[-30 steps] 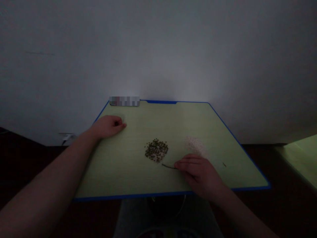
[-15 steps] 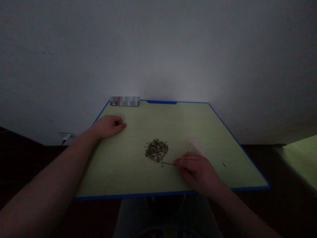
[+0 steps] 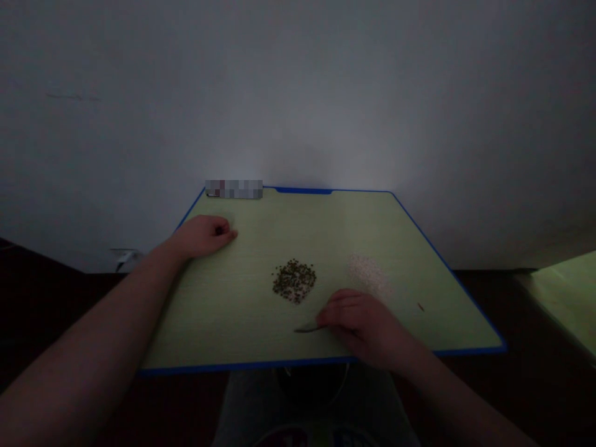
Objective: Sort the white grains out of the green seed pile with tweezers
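My right hand (image 3: 361, 320) pinches thin metal tweezers (image 3: 307, 328), whose tips point left, just above or on the tabletop near its front edge. Beyond the tips is a round pile of small dark beans or seeds (image 3: 294, 280) with pale grains mixed in. A separate patch of pale, rice-like grains (image 3: 370, 273) lies past my right knuckles. My left hand (image 3: 205, 236) rests on the table's left side, fingers curled into a loose fist, with no object showing in it.
The pale-green table (image 3: 233, 323) has a blue rim and stands against a grey wall. A blurred-out flat item (image 3: 234, 189) lies at its back left corner. A small brown sliver (image 3: 421, 307) is at the right. Below the front edge is a dark container (image 3: 311, 385).
My right hand has drawn the tweezers from the dark pile's lower edge toward the table's front and slightly left. The dark bit by the tips is no longer visible. My left hand stays put.
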The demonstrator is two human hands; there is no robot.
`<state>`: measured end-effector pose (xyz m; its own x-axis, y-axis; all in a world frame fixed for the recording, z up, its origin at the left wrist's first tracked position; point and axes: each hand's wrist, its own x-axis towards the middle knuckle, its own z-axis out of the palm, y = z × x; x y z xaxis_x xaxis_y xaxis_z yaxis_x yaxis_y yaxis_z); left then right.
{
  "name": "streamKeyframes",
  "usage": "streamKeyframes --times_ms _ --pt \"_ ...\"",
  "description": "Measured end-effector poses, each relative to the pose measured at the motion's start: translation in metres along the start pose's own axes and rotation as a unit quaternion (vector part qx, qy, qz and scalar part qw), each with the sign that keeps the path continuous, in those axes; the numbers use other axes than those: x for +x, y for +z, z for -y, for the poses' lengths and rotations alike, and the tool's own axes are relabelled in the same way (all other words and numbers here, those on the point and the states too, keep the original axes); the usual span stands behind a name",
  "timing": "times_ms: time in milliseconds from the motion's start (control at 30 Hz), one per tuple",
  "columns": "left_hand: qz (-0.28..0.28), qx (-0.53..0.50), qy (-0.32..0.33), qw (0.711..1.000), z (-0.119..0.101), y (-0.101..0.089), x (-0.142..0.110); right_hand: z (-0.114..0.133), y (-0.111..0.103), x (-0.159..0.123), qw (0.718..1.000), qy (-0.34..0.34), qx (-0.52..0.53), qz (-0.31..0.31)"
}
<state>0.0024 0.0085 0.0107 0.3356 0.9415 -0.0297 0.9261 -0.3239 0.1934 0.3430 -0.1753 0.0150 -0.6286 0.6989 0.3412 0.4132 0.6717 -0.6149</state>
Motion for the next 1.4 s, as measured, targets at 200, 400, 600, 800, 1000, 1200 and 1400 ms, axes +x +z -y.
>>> streamKeyframes --times_ms 200,400,600,800,1000,1200,1400 --pt "0.004 0.005 -0.004 1.000 0.000 -0.001 -0.001 0.009 0.000 -0.015 1.000 0.009 0.024 0.018" --pt "0.008 0.010 -0.006 1.000 0.001 0.000 0.000 0.017 0.002 -0.028 0.998 0.042 0.031 0.017" --pt "0.005 0.009 0.000 1.000 0.003 0.001 0.000 0.022 0.001 -0.036 0.997 0.067 0.025 0.008" --pt "0.001 0.007 0.006 1.000 0.001 -0.001 0.000 0.028 0.004 -0.035 0.997 0.041 -0.043 -0.051" --pt "-0.001 0.013 0.006 1.000 0.002 0.001 0.001 0.047 0.046 -0.008 0.972 -0.051 -0.221 -0.068" --pt "-0.002 0.016 0.005 1.000 0.001 0.000 0.001 0.041 0.062 -0.004 0.949 0.001 -0.308 -0.071" --pt "0.000 0.008 0.011 1.000 0.004 0.002 0.002 0.013 0.032 -0.035 0.913 0.037 -0.394 -0.099"
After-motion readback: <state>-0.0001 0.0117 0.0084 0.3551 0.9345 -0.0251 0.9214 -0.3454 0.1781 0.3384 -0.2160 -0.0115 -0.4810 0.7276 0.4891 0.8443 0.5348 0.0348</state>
